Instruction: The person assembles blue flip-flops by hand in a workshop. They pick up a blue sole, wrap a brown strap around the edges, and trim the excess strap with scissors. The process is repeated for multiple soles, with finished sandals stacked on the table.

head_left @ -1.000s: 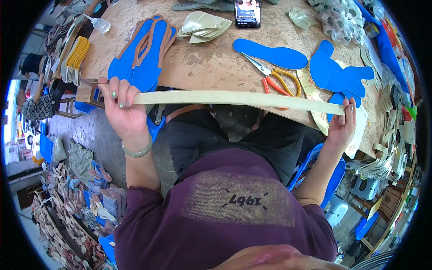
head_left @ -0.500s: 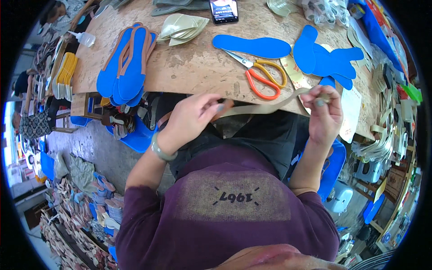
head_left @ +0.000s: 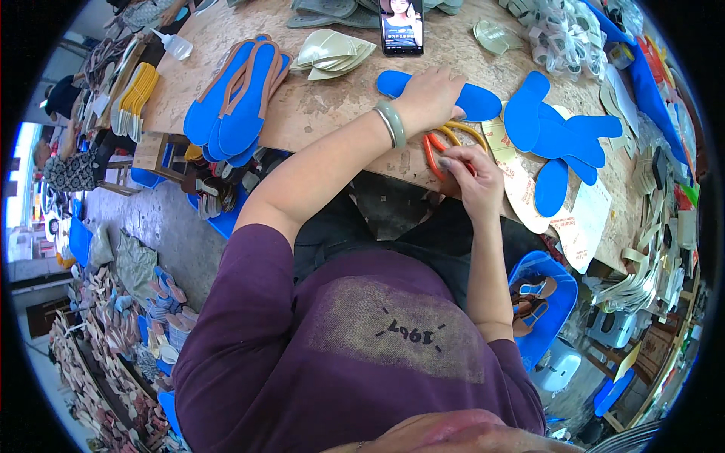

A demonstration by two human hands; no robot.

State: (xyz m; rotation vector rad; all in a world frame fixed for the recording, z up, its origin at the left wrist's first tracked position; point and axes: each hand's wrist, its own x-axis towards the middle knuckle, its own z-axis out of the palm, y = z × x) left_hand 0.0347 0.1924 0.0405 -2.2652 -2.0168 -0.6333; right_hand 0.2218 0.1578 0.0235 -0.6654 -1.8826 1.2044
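Note:
My left hand, with a pale green bangle at its wrist, lies palm down across a blue insole on the table. Its fingers reach over the far edge, the thumb apart at the near side. Both ends of the insole show. My right hand is closed in a pinch at the table's front edge, beside the orange and yellow handles of the scissors. What it pinches is hidden, and the tan strip cannot be made out. The left hand covers the scissors' blades.
Strip-edged blue insoles lie stacked on the left. Several plain blue insoles overlap on the right, near printed paper. Behind are pale curved pieces and a phone. A blue basket stands below on the right.
My left hand has left the tan strip and reached forward onto the blue insole. My right hand has moved left and down toward the scissors' handles. The view has shifted slightly.

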